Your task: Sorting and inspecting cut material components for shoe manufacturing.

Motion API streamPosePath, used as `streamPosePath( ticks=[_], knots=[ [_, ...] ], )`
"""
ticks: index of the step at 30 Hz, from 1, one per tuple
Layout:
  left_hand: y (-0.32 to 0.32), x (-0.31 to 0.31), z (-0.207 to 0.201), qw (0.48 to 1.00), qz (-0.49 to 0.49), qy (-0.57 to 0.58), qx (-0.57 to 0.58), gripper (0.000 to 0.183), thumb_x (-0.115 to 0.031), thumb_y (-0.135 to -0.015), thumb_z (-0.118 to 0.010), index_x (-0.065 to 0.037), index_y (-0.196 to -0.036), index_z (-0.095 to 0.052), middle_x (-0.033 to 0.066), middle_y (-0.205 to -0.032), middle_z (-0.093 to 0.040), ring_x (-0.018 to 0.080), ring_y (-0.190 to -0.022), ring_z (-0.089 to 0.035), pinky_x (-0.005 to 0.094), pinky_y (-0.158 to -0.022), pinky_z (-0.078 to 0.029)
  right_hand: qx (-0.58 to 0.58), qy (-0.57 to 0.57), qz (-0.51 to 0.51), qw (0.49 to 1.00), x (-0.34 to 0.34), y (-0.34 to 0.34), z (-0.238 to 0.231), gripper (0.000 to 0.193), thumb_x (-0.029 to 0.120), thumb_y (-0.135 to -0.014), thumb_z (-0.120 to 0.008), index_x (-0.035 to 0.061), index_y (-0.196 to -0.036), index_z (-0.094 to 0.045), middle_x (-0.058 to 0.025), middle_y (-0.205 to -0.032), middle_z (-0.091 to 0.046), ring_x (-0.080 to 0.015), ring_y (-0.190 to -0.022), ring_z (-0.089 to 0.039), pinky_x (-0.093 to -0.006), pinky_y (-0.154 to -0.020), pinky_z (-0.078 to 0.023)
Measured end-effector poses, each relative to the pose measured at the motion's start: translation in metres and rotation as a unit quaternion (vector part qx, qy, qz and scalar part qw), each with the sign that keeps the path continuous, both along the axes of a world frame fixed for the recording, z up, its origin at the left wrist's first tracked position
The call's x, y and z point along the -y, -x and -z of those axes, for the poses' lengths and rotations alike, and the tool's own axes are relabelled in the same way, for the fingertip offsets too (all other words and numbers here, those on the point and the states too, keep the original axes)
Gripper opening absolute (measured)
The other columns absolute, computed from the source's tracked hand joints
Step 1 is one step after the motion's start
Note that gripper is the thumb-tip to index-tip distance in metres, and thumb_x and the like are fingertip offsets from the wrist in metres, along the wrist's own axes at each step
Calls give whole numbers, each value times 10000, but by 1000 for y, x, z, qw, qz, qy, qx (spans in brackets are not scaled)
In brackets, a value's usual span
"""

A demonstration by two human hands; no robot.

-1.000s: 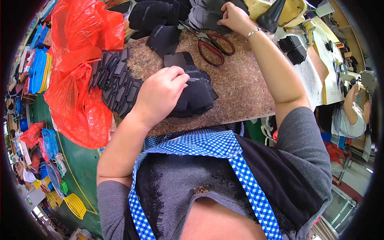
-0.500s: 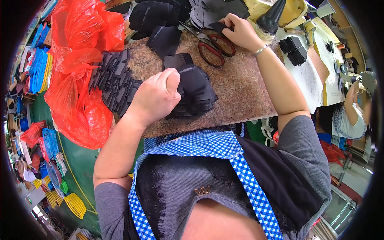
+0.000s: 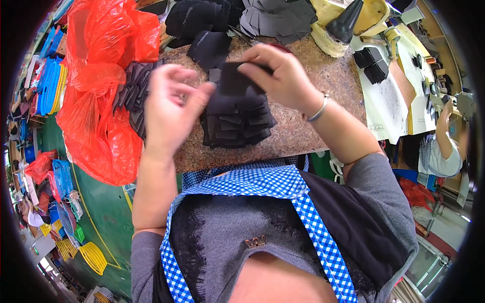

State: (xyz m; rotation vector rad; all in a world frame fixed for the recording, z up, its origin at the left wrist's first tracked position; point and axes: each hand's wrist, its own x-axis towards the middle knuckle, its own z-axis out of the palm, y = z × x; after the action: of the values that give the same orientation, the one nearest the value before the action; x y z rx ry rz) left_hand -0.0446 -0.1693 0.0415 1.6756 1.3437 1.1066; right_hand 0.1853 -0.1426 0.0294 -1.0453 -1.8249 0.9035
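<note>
My right hand (image 3: 285, 76) pinches a flat black fabric piece (image 3: 236, 80) above a stack of similar black pieces (image 3: 237, 126). To the left of that stack, my left hand (image 3: 174, 108) is raised with fingers apart, somewhat blurred and holding nothing I can see. A spread pile of narrow dark strips (image 3: 132, 93) lies behind it, partly covered by the hand. Beyond my right hand, the scissors (image 3: 244, 35) are mostly hidden, with just a blade and a bit of red handle showing.
Red plastic bags (image 3: 103, 101) crowd the left side. Black pieces (image 3: 197, 20) and grey pieces (image 3: 278, 20) are heaped at the far edge of the speckled tabletop (image 3: 323, 121). A black cone (image 3: 343, 22) stands far right, near a small black bundle (image 3: 371, 64). Another person (image 3: 439, 156) sits at right.
My right hand has come from the grey pile toward me with the black fabric piece, passing over the scissors. My left hand has moved left off the stack, and its closed fingers have opened.
</note>
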Motion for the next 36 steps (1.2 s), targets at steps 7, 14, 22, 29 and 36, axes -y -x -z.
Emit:
streamPosePath(
  ticks=[7, 14, 22, 29, 36],
  knots=[
    [-16, -6, 21, 996, 34, 78, 17, 368, -100, -871, -717, 5, -1122, -470, 42, -691, -643, 52, -604, -554, 218, -549, -416, 67, 28, 20, 997, -2, 7, 9, 353, 122, -793, -781, 37, -1054, -559, -88, -702, -636, -206, -627, -637, -316, -590, -499],
    [-17, -11, 37, 991, 57, 43, -111, 368, -134, -875, -703, 15, -1117, -469, 65, -603, -606, 119, -530, -554, 290, -540, -427, 111, 35, 31, 993, -2, 4, 22, 412, 172, -755, -810, 55, -1055, -553, -68, -648, -600, -230, -581, -608, -339, -550, -476],
    [-15, -18, 49, 988, 41, 148, 1, 341, -136, -899, -682, 0, -1101, -443, 46, -604, -602, 94, -517, -542, 274, -511, -430, 125, 51, 40, 990, -6, 4, 33, 376, 134, -810, -777, 22, -1083, -544, -31, -628, -605, -86, -531, -494, -242, -516, -414],
    [-20, -18, 39, 983, 29, 181, 0, 348, -115, -909, -669, -9, -1115, -410, 43, -635, -615, 82, -486, -533, 248, -457, -410, 148, 44, 52, 987, -9, 5, 36, 386, 146, -823, -763, 21, -1101, -525, -79, -624, -631, -179, -534, -583, -293, -533, -455],
    [-14, -21, 53, 982, 41, 91, -158, 353, -161, -852, -732, -13, -1046, -477, 80, -626, -612, 195, -522, -590, 321, -543, -475, 243, 1, 38, 969, -5, 9, 27, 437, 134, -766, -780, 40, -1118, -539, -115, -819, -651, -261, -732, -647, -354, -624, -498]
  ],
)
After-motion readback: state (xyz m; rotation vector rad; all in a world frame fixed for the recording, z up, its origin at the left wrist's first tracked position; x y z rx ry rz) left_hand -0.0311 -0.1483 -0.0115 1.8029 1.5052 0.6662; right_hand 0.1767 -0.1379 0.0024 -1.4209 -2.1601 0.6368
